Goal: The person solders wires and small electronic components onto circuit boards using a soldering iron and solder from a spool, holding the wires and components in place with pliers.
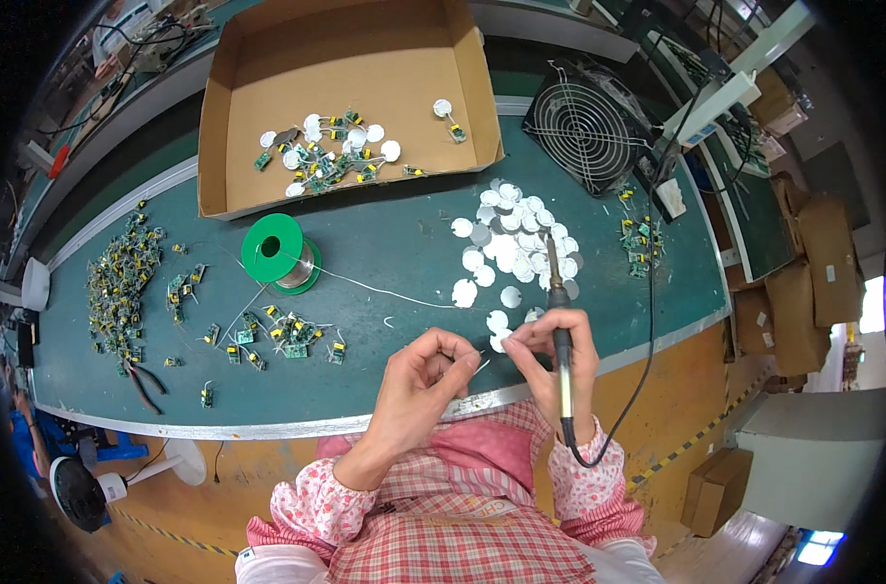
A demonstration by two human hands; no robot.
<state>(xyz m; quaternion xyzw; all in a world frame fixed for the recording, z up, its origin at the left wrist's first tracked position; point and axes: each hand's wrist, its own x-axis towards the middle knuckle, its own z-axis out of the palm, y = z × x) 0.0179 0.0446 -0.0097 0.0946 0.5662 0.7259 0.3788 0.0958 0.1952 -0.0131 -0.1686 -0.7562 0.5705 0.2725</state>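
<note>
Near the bench's front edge, my left hand (425,382) is closed in a pinch. A thin white wire (483,367) sticks out past its fingertips; whatever else they hold is hidden. My right hand (571,362) grips a soldering iron (562,341) with its tip pointing away from me, toward the pile of discs. Thumb and finger of that same hand also pinch a round white disc (499,343), close to the left fingertips. Just beyond lies a heap of white and grey discs (511,248). Left of my hands stands a green spool of solder (277,251), its strand trailing rightward.
A cardboard box (345,78) at the back holds small boards joined to discs. Loose circuit boards lie in a big pile (122,282), a cluster (292,334) and a right-hand group (640,241). Pliers (146,386) rest front left; a fan (591,127) stands back right. The iron's cord (647,321) loops right.
</note>
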